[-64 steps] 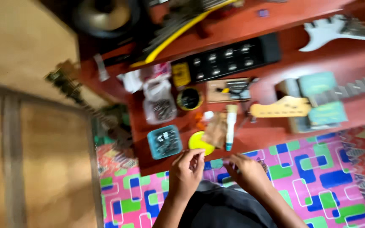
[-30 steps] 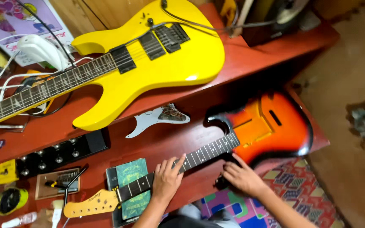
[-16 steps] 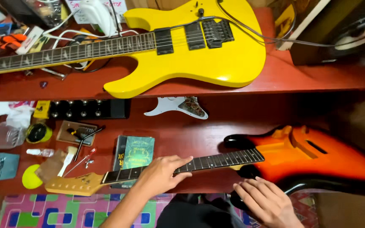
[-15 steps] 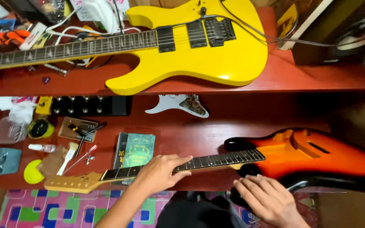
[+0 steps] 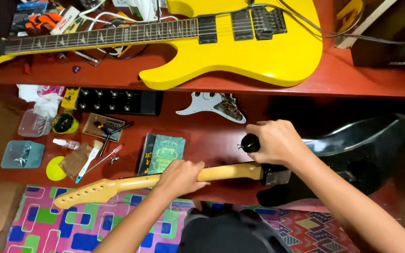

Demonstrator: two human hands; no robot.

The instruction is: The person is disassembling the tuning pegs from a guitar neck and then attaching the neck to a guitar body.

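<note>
An electric guitar lies back-up across the lower red shelf (image 5: pixel 202 136), its pale wooden neck (image 5: pixel 118 183) pointing left and its glossy black body back (image 5: pixel 352 150) at the right. My left hand (image 5: pixel 179 177) is wrapped around the middle of the neck. My right hand (image 5: pixel 275 140) grips the body's black upper horn beside the neck joint, just above the metal neck plate (image 5: pixel 277 177). The bare headstock (image 5: pixel 78 194) hangs over the patterned mat (image 5: pixel 48 225).
A yellow electric guitar (image 5: pixel 258 42) lies on the upper shelf with cables behind it. On the lower shelf are a white pickguard (image 5: pixel 212 104), a black knobbed unit (image 5: pixel 118 100), a green packet (image 5: pixel 165 152), small tools, a yellow disc (image 5: pixel 56 169) and a blue tray (image 5: pixel 22 154).
The guitar has been turned over: its orange sunburst front and fretboard faced up before, now the black back and bare neck back show. My right hand moved onto the upper horn.
</note>
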